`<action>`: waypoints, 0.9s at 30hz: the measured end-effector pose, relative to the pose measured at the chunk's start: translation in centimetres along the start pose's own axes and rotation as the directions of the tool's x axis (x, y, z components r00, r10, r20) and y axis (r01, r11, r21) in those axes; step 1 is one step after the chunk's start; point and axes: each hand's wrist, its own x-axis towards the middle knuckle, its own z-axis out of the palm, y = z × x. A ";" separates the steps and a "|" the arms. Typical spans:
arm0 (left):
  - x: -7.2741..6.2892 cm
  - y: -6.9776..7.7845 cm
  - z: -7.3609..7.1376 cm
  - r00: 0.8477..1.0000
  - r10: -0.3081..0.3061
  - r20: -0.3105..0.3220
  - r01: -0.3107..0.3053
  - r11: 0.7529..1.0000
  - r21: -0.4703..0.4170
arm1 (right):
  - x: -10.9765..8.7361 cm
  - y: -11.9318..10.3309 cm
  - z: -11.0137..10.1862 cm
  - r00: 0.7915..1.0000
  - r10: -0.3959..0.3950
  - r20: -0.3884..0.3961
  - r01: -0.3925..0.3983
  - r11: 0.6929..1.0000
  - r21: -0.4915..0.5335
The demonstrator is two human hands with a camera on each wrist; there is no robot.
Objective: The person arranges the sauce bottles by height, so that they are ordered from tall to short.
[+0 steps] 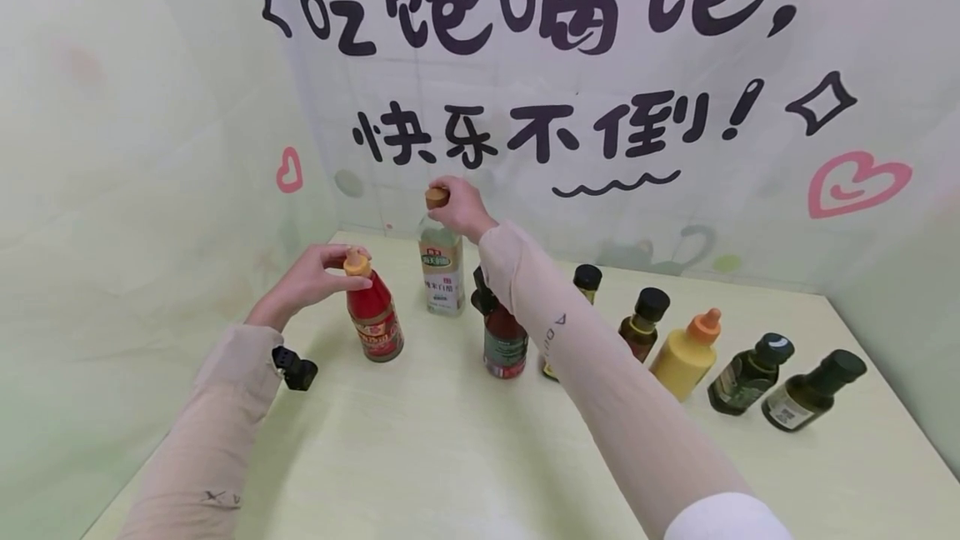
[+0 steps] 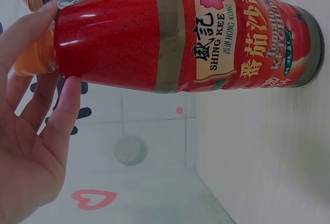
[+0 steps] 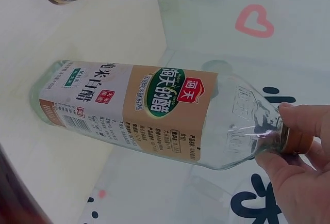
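My left hand (image 1: 309, 280) grips a red tomato ketchup bottle (image 1: 377, 325) at its orange cap and neck, thumb on one side and fingers on the other. In the left wrist view the ketchup bottle (image 2: 118, 43) shows a "Shing Kee" label. Farther back, my right hand (image 1: 467, 212) pinches the brown cap (image 3: 298, 141) of a clear glass white vinegar bottle (image 1: 442, 273). Its thumb and fingers lie around the cap and upper neck. The two bottles stand close together on the left part of the table.
Right of the vinegar stands a dark red sauce bottle (image 1: 504, 344), partly behind my right sleeve (image 1: 592, 365). Beyond the sleeve are several dark-capped bottles and a yellow squeeze bottle (image 1: 684, 358). A lettered backdrop (image 1: 525, 190) rises behind the pale table (image 1: 420, 448).
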 end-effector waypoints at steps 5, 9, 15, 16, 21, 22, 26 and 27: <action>0.1 0.1 0.3 1.000 0.011 0.000 -0.011 1.000 -0.005 | -0.2 -0.1 -0.4 1.000 0.012 0.010 -0.012 1.000 0.003; 0.1 0.2 0.5 1.000 0.023 -0.006 -0.023 1.000 -0.005 | -0.4 -0.1 -0.8 1.000 0.017 0.017 -0.018 1.000 0.014; 0.1 0.0 0.7 0.999 0.043 -0.011 -0.043 0.999 -0.008 | -0.9 -0.6 -2.0 0.999 0.010 0.034 -0.011 0.999 0.041; 0.1 -0.1 0.7 0.999 0.043 -0.013 -0.043 0.999 -0.009 | -1.0 -0.7 -2.3 0.999 0.001 0.035 -0.003 0.999 0.043; 0.1 -0.2 0.5 0.999 0.038 -0.019 -0.038 0.999 -0.011 | -1.7 -1.7 -4.2 0.998 -0.046 0.031 0.045 0.998 0.031; 0.1 -0.2 0.4 0.999 0.038 -0.019 -0.039 0.999 -0.013 | -1.8 -1.8 -4.7 0.998 -0.051 0.035 0.050 0.998 0.030; -0.1 -0.2 0.5 0.998 0.052 -0.022 -0.052 0.999 -0.010 | -2.8 -2.1 -6.3 0.996 -0.067 0.056 0.065 0.997 0.036; -0.1 -0.2 0.5 0.998 0.053 -0.023 -0.053 0.999 -0.009 | -3.1 -2.1 -6.7 0.995 -0.075 0.062 0.073 0.997 0.034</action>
